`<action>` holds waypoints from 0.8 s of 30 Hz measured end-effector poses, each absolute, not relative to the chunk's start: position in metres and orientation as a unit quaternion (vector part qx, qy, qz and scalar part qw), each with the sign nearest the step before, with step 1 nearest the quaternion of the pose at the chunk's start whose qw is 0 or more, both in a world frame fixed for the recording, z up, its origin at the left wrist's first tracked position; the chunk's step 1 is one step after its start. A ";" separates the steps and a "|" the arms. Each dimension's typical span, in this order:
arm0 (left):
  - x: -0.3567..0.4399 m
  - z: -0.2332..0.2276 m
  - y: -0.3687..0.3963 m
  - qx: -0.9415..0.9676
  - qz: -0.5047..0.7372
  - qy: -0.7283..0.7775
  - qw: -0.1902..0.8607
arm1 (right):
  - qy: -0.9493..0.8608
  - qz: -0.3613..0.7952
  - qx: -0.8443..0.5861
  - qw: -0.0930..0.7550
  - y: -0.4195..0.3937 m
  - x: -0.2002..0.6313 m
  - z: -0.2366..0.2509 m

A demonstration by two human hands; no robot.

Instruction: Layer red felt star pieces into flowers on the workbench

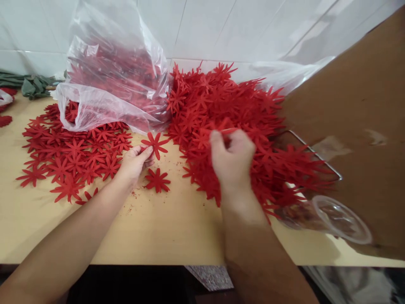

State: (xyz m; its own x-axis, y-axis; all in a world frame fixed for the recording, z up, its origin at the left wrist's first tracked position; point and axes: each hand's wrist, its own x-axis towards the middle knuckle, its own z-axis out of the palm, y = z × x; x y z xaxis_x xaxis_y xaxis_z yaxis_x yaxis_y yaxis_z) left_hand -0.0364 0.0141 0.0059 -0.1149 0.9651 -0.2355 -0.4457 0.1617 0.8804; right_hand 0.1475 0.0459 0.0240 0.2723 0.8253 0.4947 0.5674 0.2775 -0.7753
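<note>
My left hand [136,162] pinches a red flower-shaped piece [155,145] with narrow petals between thumb and fingers, just above the table. Below it, a single red flower piece [157,180] lies flat by itself. Slightly blurred, my right hand [234,154] is closed over the big heap of red flower pieces [228,97]. Red shows at its fingertips, but I cannot make out what they hold. Left of my left hand spreads a lower layer of red flower pieces [74,154], several of them overlapping.
A clear plastic bag [107,93] full of red pieces stands against the tiled wall [205,29]. On the right are a tipped clear plastic tub [343,219], a bent metal wire [316,156] and a large brown cardboard panel [354,101]. Dark green items [34,84] lie at far left.
</note>
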 end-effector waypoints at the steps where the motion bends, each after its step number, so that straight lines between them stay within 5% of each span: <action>1: -0.035 0.007 0.014 0.290 0.578 0.468 0.602 | -0.571 0.026 -0.619 0.539 0.050 0.158 0.025; 4: -0.031 0.008 0.012 0.327 0.557 0.481 0.593 | -0.528 -0.117 -0.683 0.491 0.059 0.180 0.024; 9: -0.028 0.008 0.010 0.377 0.541 0.493 0.567 | -0.597 -0.113 -0.643 0.466 0.051 0.159 0.021; 17: -0.025 0.008 0.009 0.405 0.535 0.507 0.541 | -0.712 0.391 -0.400 0.424 0.024 0.100 0.012; 24: -0.027 0.006 0.009 0.418 0.532 0.497 0.544 | -0.636 0.459 -0.390 0.482 0.030 0.098 0.005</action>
State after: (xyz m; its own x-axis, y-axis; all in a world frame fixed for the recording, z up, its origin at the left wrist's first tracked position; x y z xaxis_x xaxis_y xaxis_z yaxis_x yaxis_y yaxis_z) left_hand -0.0265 0.0090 0.0055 -0.0596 0.9935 -0.0967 -0.1630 0.0859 0.9829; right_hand 0.0976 0.0297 0.0047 -0.2307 0.9388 0.2556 0.0527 0.2744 -0.9602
